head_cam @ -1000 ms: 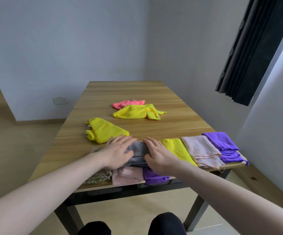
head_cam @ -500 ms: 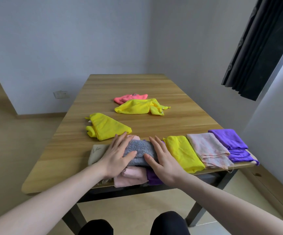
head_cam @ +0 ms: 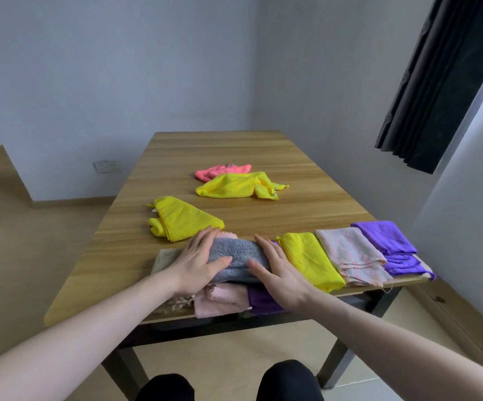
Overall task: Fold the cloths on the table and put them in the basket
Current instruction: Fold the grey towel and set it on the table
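Head view: both hands (head_cam: 199,263) flat, fingers straight, pressing folded grey terry cloth (head_cam: 236,259).

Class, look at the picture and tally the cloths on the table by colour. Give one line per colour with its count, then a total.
Yellow cloths: 3
Purple cloths: 2
Pale pink cloths: 2
Coral pink cloth: 1
Grey terry towel, under both hands: 1
Beige cloth: 1
Total: 10

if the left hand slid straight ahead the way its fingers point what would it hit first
Most likely the folded yellow cloth: the left hand rests on the grey towel, fingertips almost at that cloth's near edge. Depth is hard to judge.
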{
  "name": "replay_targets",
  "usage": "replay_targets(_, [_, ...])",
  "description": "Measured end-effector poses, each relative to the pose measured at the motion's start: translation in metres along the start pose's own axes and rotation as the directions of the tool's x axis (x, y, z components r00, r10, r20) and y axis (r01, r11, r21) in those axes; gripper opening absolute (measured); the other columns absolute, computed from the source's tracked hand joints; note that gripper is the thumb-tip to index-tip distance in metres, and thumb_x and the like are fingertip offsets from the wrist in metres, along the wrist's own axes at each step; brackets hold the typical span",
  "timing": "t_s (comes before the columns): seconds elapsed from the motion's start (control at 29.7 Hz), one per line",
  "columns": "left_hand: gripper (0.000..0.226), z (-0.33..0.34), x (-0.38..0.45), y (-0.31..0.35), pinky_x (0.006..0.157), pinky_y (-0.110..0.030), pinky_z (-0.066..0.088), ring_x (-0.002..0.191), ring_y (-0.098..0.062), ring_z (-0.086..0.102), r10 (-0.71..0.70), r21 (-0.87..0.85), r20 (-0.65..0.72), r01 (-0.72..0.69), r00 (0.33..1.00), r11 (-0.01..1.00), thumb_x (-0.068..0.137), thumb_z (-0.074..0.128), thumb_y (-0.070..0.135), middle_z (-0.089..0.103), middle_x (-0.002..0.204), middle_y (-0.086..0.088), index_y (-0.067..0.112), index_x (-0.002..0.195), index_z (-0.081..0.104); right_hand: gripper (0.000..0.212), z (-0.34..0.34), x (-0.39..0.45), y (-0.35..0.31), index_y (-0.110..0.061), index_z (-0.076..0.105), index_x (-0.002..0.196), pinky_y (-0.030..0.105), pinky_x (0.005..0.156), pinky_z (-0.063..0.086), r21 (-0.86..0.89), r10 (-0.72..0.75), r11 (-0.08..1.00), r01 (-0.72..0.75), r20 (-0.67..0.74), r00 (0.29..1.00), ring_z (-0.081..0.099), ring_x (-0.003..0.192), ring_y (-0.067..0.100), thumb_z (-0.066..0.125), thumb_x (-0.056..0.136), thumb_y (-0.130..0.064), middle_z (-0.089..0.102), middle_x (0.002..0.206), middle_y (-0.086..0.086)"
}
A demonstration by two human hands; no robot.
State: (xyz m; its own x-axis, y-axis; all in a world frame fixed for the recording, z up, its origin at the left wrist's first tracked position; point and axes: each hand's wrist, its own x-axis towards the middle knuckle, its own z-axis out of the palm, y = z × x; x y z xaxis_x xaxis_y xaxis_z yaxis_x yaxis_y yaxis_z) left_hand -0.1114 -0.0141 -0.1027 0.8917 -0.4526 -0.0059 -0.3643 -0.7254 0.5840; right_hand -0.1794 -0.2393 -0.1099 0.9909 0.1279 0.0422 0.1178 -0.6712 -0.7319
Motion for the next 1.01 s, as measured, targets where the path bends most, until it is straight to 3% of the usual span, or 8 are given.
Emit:
replay_targets(0.07, [0.092, -0.014, 0.000, 0.007, 0.125, -0.033, 0.009, 0.156, -0.016, 0.007, -0.034, 0.009, -0.010, 0.034, 0.999, 0.999, 0.093, 0.050, 0.066, 0.008, 0.170, -0.001, 0.021, 0.162, 0.008, 0.056, -0.016, 0.001, -0.007, -0.030, 0.035, 0.156, 0.025, 0.121, 0.020, 0.117, 0.016, 0.993, -0.013, -0.022, 1.000, 0.031, 0.143, 0.003, 0.047, 0.104, -0.049, 0.035, 0.157, -0.011])
replay_targets(0.24, [0.085, -0.042, 0.000, 0.009, 0.122, -0.031, 0.017, 0.154, -0.017, 0.019, -0.134, -0.087, 0.041, 0.137, 0.990, 0.987, 0.097, 0.049, 0.064, 0.019, 0.168, 0.001, 0.018, 0.162, 0.019, 0.038, -0.043, 0.006, -0.015, -0.026, 0.066, 0.131, 0.027, 0.108, 0.041, 0.268, 0.075, 0.963, -0.041, -0.117, 0.990, 0.057, 0.122, 0.005, 0.046, 0.106, -0.045, 0.067, 0.127, -0.010])
replay_targets(0.37, [0.101, -0.043, 0.004, 0.008, 0.123, -0.033, 0.021, 0.144, -0.009, 0.036, -0.177, -0.315, 0.079, 0.193, 0.981, 0.929, 0.070, 0.039, 0.088, 0.041, 0.157, 0.010, 0.024, 0.148, 0.049, 0.050, -0.049, 0.019, -0.019, -0.031, 0.081, 0.102, 0.027, 0.092, 0.048, 0.404, 0.173, 0.904, -0.137, -0.054, 0.983, 0.064, 0.101, 0.005, 0.040, 0.103, -0.059, 0.075, 0.106, -0.014])
replay_targets(0.47, [0.062, -0.040, 0.006, 0.005, 0.103, -0.032, 0.036, 0.126, -0.014, 0.050, -0.215, -0.252, 0.028, 0.215, 0.976, 0.944, 0.092, 0.050, 0.071, 0.056, 0.141, 0.002, 0.023, 0.131, 0.055, 0.027, -0.050, 0.026, -0.025, -0.021, 0.079, 0.082, 0.029, 0.074, 0.045, 0.347, 0.170, 0.926, -0.150, -0.030, 0.985, 0.055, 0.071, 0.010, 0.065, 0.096, -0.039, 0.068, 0.076, -0.010])
replay_targets(0.54, [0.061, -0.036, 0.006, 0.003, 0.094, -0.032, 0.039, 0.120, -0.017, 0.053, -0.235, -0.160, 0.032, 0.237, 0.971, 0.958, 0.090, 0.065, 0.060, 0.055, 0.133, 0.001, 0.023, 0.134, 0.046, 0.013, -0.049, 0.028, -0.024, -0.020, 0.073, 0.090, 0.028, 0.071, 0.048, 0.224, 0.178, 0.959, -0.175, 0.008, 0.984, 0.058, 0.073, 0.012, 0.080, 0.083, -0.029, 0.069, 0.087, -0.007])
replay_targets(0.64, [0.091, -0.034, 0.004, 0.000, 0.096, -0.030, 0.042, 0.121, -0.018, 0.054, -0.241, -0.097, 0.057, 0.246, 0.969, 0.964, 0.081, 0.075, 0.061, 0.054, 0.137, -0.001, 0.020, 0.150, 0.032, 0.050, -0.044, 0.032, -0.022, -0.023, 0.062, 0.116, 0.031, 0.082, 0.058, 0.082, 0.237, 0.966, -0.244, 0.083, 0.968, 0.068, 0.098, 0.016, 0.088, 0.074, -0.029, 0.067, 0.114, -0.003])
replay_targets(0.81, [0.122, -0.039, 0.002, -0.007, 0.105, -0.037, 0.045, 0.122, -0.018, 0.055, -0.135, 0.037, -0.031, 0.136, 0.990, 0.990, 0.046, 0.066, 0.094, 0.059, 0.135, 0.001, 0.023, 0.143, 0.047, 0.051, -0.040, 0.036, -0.024, -0.024, 0.071, 0.119, 0.028, 0.087, 0.058, 0.082, 0.257, 0.959, -0.271, 0.147, 0.955, 0.069, 0.098, 0.013, 0.088, 0.071, -0.026, 0.073, 0.108, -0.002])
replay_targets(1.01, [0.064, -0.058, 0.001, 0.009, 0.088, -0.022, 0.040, 0.113, -0.014, 0.057, -0.020, 0.169, -0.053, 0.028, 0.998, 0.985, 0.073, 0.083, 0.057, 0.059, 0.121, 0.006, 0.029, 0.124, 0.057, 0.040, -0.056, 0.035, -0.036, -0.022, 0.078, 0.099, 0.031, 0.080, 0.059, 0.173, 0.223, 0.955, -0.242, 0.124, 0.967, 0.069, 0.084, 0.014, 0.090, 0.062, -0.019, 0.077, 0.094, 0.002])
